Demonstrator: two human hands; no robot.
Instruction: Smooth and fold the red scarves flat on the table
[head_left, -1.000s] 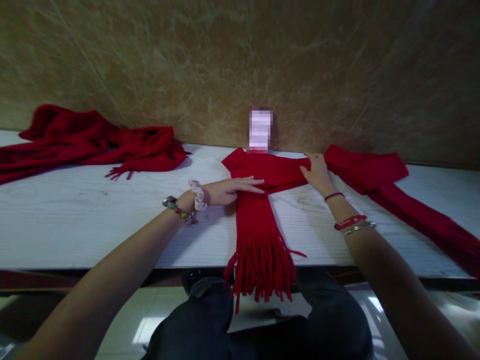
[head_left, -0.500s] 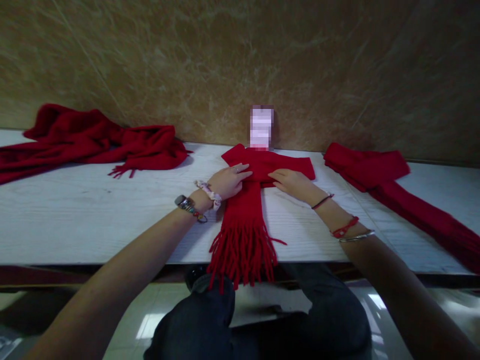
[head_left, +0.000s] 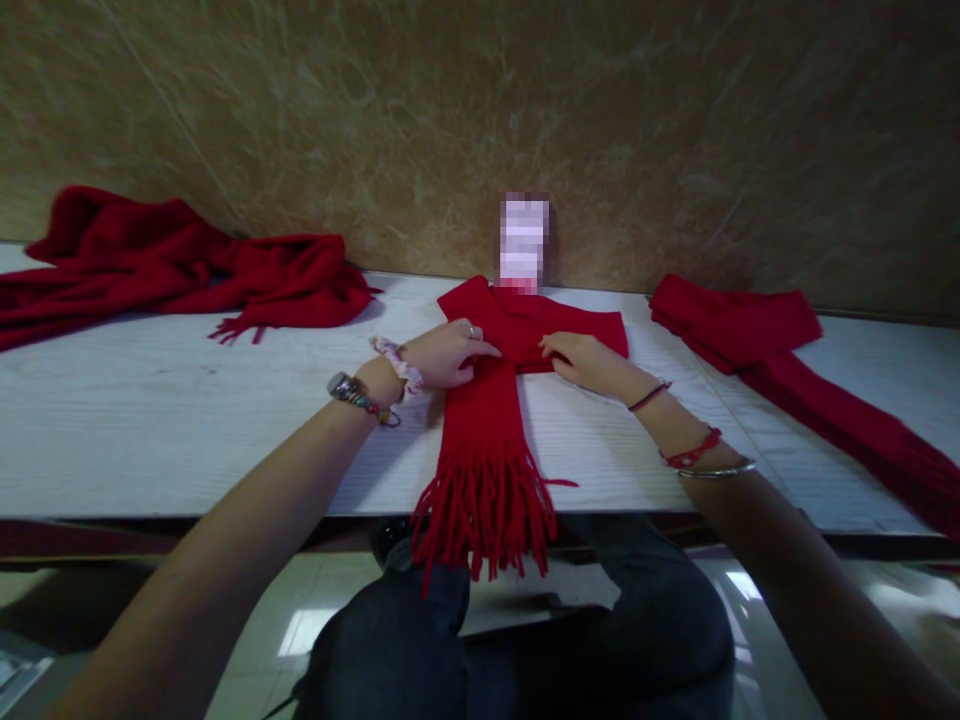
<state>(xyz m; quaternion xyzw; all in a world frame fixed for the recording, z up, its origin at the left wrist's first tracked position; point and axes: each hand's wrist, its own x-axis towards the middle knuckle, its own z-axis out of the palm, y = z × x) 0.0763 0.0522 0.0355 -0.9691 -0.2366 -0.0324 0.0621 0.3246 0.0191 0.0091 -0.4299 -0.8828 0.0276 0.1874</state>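
Observation:
A red scarf (head_left: 487, 420) lies folded on the white table (head_left: 187, 420), one part running across the far side and a fringed end hanging over the near edge. My left hand (head_left: 442, 355) rests on the scarf's left side where the two parts cross, fingers curled onto the cloth. My right hand (head_left: 585, 360) presses flat on the crosswise part, fingers pointing left. Both wrists wear bracelets.
A crumpled red scarf (head_left: 180, 270) lies at the far left of the table. Another red scarf (head_left: 772, 350) stretches along the right side. A brown marbled wall (head_left: 480, 120) rises behind the table. My dark trousers (head_left: 525, 640) show below the table edge.
My right hand has carried the scarf's right part over to the left and now presses it near the middle. My left hand drew back a little; the fringed end shifted left.

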